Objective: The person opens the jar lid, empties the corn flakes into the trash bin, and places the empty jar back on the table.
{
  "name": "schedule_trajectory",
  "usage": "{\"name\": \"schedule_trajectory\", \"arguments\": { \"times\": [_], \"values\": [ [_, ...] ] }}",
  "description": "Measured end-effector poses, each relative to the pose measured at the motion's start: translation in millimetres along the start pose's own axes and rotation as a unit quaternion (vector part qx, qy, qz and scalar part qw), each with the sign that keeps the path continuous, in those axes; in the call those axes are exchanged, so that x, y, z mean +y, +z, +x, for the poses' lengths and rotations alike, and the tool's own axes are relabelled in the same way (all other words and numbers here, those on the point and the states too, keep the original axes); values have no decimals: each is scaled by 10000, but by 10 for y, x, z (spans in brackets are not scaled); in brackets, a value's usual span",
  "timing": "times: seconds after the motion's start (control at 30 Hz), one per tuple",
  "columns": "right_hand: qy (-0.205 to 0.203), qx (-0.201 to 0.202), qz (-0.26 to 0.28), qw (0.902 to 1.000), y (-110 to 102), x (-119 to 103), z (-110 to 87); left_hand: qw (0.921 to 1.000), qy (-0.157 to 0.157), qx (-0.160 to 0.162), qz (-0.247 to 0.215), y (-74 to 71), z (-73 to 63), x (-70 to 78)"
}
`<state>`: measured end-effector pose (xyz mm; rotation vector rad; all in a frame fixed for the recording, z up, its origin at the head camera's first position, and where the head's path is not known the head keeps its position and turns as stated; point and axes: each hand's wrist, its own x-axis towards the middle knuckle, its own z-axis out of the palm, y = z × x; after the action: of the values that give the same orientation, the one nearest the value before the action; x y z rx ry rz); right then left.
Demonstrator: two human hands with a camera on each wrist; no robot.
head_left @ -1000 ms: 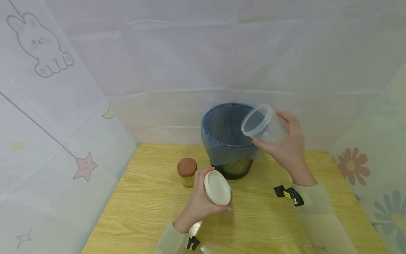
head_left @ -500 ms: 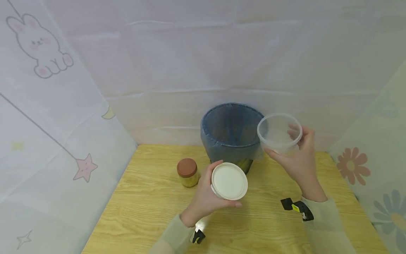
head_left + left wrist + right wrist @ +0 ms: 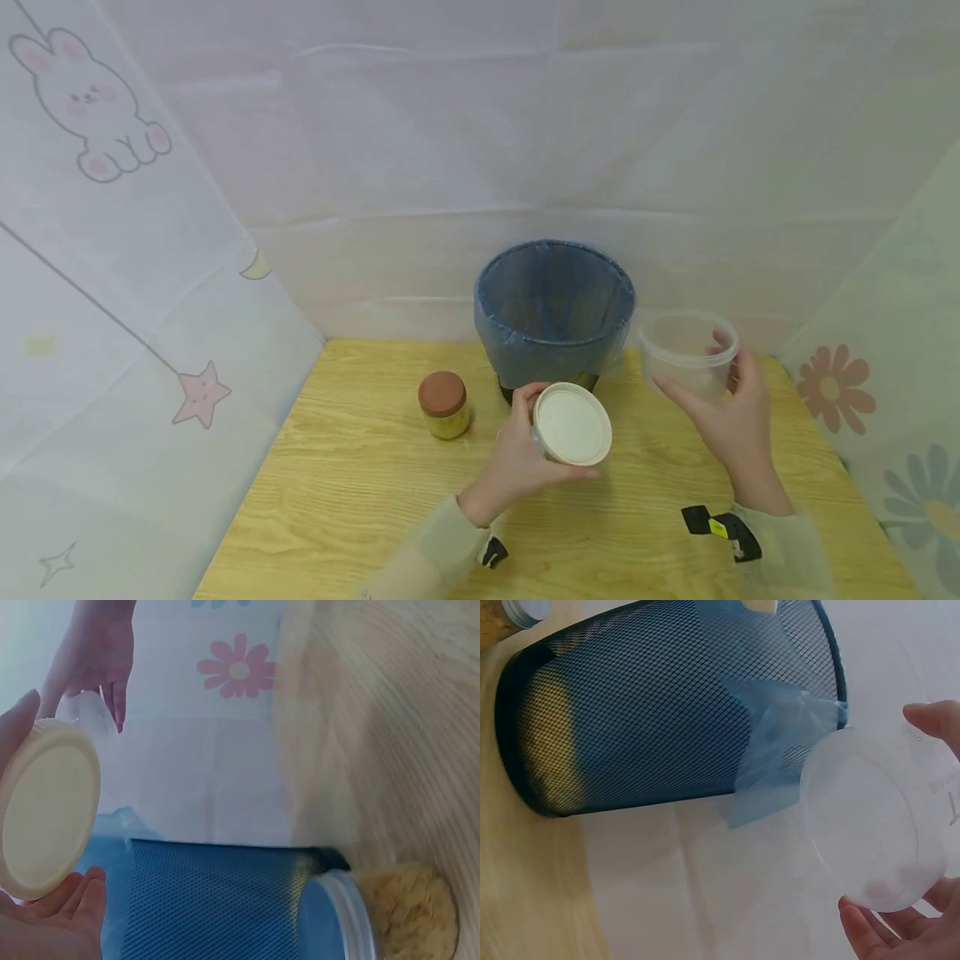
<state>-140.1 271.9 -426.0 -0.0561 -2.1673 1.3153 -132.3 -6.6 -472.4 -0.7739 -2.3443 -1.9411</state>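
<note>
My left hand [image 3: 513, 462] grips a round cream lid [image 3: 573, 423] with a ribbed edge, its flat face tipped up and to the right. Whether a vessel sits under the lid, I cannot tell. In the right hand [image 3: 738, 433] is a clear plastic tub [image 3: 678, 375], lidless and nearly upright, held around its side above the table, just right of the bin. The right wrist view shows the tub's round base [image 3: 870, 825] between thumb and fingers. Behind both hands stands a mesh waste bin [image 3: 645, 712], lined with a blue bag [image 3: 551, 358].
A small jar [image 3: 444, 408] with a brown lid stands left of the bin; the left wrist view shows yellowish-brown contents [image 3: 409, 911]. Wood-grained table [image 3: 337, 483] lies under everything. Pale printed sheets [image 3: 420, 150] rise behind and at both sides.
The right hand has moved the tub from over the bin's rim to the right and down, turning it upright. The left hand has shifted right with the cream lid.
</note>
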Motion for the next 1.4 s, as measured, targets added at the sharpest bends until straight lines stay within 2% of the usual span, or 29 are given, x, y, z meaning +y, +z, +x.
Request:
{"name": "schedule_trajectory", "arguments": {
  "times": [0.13, 0.27, 0.37, 0.5, 0.7, 0.93, 1.17, 1.4],
  "values": [
    [56, 73, -169, 9998, -11, 72, -71, 9999, 52, -64, 96, 161, 33, -50],
    [467, 64, -385, 9981, -31, 147, -155, 9996, 16, -157, 254, 330, 52, -104],
    [852, 17, -464, 9953, -47, 231, -214, 9991, -168, -207, 324, 469, 49, -138],
    [1240, -200, -538, 9906, -57, 384, -285, 9983, -391, -227, 373, 673, 29, -222],
    [1756, -825, -477, 9799, -96, 651, -436, 9955, -499, -318, 740, 913, -17, -415],
    [2117, -1357, -629, 9658, -116, 899, -683, 9925, -753, -489, 835, 1022, -57, -645],
    [2316, -1575, -835, 9563, -74, 1020, -814, 9933, -738, -125, 875, 1082, 40, -928],
    [2364, -1706, -792, 9533, -29, 1132, -948, 9885, -1080, 95, 1051, 1110, 91, -1069]
  ]
}}
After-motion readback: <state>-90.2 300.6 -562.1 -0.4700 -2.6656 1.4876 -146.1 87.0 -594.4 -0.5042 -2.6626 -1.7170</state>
